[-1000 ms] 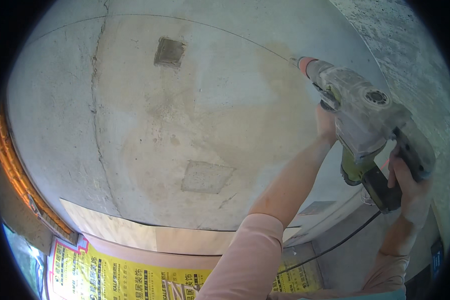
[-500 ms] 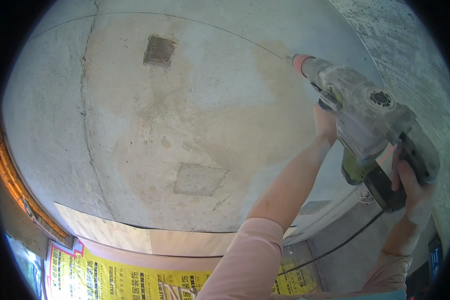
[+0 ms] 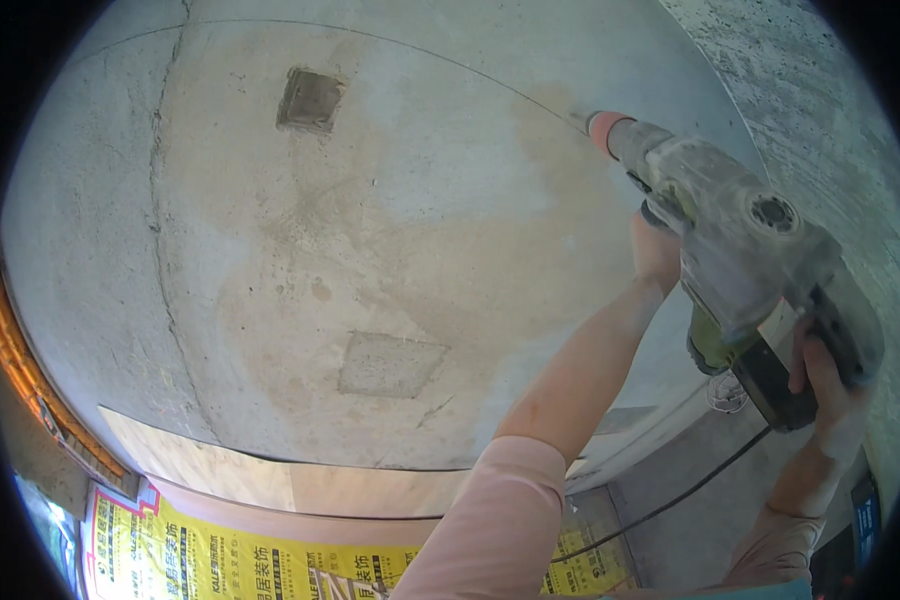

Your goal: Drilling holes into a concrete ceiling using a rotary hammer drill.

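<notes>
Head view: right hand (image 3: 826,378) grip wrapped round rear handle (image 3: 854,322) of drill (image 3: 735,215), left hand (image 3: 656,248) holding front; best brace firmly, press evenly, straight toward wall (image 3: 450,200).

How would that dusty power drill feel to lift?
The bulky power drill is probably heavy: the left hand and right hand both support it. Being dusty, it may feel slippery. The curving black cord looks flexible and might drag.
</notes>
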### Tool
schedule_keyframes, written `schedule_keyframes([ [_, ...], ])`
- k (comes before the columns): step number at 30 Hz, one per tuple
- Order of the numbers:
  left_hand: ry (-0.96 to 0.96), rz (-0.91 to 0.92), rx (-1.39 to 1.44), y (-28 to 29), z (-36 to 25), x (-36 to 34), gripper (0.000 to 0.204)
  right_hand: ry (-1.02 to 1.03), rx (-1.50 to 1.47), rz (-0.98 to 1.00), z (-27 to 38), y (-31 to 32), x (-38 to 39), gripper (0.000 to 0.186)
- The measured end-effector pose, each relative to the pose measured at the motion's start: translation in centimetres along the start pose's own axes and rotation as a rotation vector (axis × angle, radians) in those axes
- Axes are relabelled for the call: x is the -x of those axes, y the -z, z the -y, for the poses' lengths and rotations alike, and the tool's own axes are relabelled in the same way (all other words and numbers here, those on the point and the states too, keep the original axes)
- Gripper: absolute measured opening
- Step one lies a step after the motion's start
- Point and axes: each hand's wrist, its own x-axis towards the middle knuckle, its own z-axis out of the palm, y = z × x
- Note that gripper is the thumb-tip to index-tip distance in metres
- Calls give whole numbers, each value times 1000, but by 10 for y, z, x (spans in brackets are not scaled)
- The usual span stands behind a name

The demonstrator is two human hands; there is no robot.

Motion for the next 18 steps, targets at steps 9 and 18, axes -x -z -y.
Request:
schedule_keyframes([
  [9, -74, 29, -19, 6, 17, -18, 20, 27, 62, -13, -7, -1, -8, 26],
  [18, 25, 27, 136, 7, 32, -20, 20, 44, 113, 32, -9, 8, -7, 28],
])
